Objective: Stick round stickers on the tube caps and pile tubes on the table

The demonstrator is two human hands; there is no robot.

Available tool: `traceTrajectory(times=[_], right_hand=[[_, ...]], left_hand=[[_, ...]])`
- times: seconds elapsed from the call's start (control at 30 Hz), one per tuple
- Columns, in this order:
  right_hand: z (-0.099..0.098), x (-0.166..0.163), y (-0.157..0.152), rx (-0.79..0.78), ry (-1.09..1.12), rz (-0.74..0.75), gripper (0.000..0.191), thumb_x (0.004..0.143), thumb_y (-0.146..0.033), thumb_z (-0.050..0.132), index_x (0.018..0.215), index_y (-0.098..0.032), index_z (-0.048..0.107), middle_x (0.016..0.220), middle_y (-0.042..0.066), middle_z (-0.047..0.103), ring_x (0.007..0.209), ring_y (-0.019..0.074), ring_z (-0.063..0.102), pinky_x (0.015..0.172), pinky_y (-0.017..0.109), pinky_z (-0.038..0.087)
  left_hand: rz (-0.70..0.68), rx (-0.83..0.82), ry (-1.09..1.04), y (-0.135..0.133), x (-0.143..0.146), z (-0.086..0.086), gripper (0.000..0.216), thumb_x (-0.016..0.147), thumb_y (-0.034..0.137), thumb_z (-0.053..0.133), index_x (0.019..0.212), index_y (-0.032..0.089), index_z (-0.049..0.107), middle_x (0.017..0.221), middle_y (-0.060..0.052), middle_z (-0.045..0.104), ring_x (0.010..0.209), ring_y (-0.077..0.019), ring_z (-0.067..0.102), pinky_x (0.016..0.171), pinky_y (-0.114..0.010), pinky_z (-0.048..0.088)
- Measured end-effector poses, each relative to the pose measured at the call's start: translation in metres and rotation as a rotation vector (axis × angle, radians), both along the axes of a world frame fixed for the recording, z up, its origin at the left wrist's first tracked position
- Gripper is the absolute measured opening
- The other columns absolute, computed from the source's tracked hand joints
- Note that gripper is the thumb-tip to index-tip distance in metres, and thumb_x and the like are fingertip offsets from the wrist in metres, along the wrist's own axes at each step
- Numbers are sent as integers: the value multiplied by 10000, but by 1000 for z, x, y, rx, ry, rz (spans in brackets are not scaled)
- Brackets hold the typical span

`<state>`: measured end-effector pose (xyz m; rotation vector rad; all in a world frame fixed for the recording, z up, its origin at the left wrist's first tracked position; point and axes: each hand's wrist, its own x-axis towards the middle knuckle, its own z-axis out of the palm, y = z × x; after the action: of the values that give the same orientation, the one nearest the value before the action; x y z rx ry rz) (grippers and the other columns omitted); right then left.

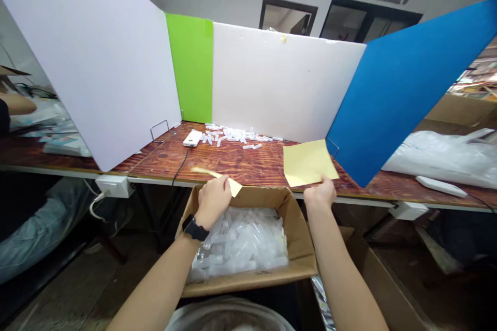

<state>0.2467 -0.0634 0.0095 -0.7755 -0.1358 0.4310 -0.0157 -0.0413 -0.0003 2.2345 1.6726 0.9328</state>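
My left hand [214,199], with a dark watch on its wrist, is closed on a yellow sheet of paper [234,187] seen nearly edge-on. It is above the left rim of an open cardboard box [303,240]. Translucent white plastic pieces [244,243] fill much of that box. To the right, my right hand [320,194] pinches the lower edge of another yellow sheet of paper [308,162], which is spread out over the table's front edge. Fingertips of both hands are partly hidden.
Small white pieces [236,134] lie scattered on the wooden table [248,163], beside a white device [192,138] with a black cable. White, green and blue panels [407,93] enclose the work area. A person's leg [46,217] shows at left. A plastic-wrapped bundle [438,158] lies right.
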Motion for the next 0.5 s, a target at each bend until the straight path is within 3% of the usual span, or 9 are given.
traceTrajectory(times=[0.07, 0.17, 0.23, 0.3, 0.37, 0.43, 0.5], right_hand=[[14, 5, -14, 53, -135, -173, 166, 724, -163, 459, 870, -177, 535, 850, -17, 634, 792, 126, 615, 741, 292, 518], [29, -2, -45, 106, -528, -447, 140, 733, -210, 521, 853, -162, 573, 875, 20, 646, 847, 169, 617, 794, 336, 497], [29, -16, -69, 88, -887, -460, 173, 726, -166, 538, 890, -160, 594, 945, 44, 645, 930, 198, 598, 856, 375, 458], [19, -33, -92, -23, -1351, -146, 214, 705, -91, 527, 881, -180, 610, 964, 49, 647, 939, 209, 597, 842, 374, 461], [3, -47, -110, -221, -1794, 351, 259, 693, -44, 479, 848, -193, 623, 912, 46, 663, 874, 188, 616, 783, 314, 480], [-12, -57, -120, -479, -1980, 669, 277, 700, -33, 440, 826, -194, 626, 836, 43, 672, 791, 170, 627, 730, 277, 478], [-22, -60, -121, -700, -2045, 805, 290, 677, -26, 429, 821, -189, 621, 810, 44, 669, 773, 170, 622, 712, 266, 465]], left_hand=[[-35, -50, 138, -1, 2, 0, 306, 827, 276, 332, 836, 194, 627, 832, -82, 664, 812, -220, 602, 670, -287, 420], [-76, -31, 214, 3, 5, -2, 312, 831, 255, 303, 759, 176, 596, 786, -86, 652, 779, -212, 598, 653, -278, 395], [-86, -14, 219, 7, 8, -3, 304, 828, 244, 297, 758, 171, 584, 779, -91, 645, 760, -212, 595, 635, -278, 385], [-95, -15, 202, 11, 11, -5, 302, 826, 239, 297, 764, 165, 583, 774, -97, 640, 749, -211, 593, 625, -277, 383], [-107, -29, 163, 13, 13, -6, 307, 828, 236, 301, 778, 157, 594, 771, -103, 641, 751, -207, 595, 643, -276, 393], [-123, -37, 92, 15, 15, -6, 310, 829, 226, 310, 832, 152, 611, 801, -106, 649, 789, -199, 597, 691, -273, 407], [-139, -25, 5, 16, 16, -7, 311, 822, 201, 330, 935, 155, 615, 876, -106, 655, 857, -189, 592, 754, -268, 414]])
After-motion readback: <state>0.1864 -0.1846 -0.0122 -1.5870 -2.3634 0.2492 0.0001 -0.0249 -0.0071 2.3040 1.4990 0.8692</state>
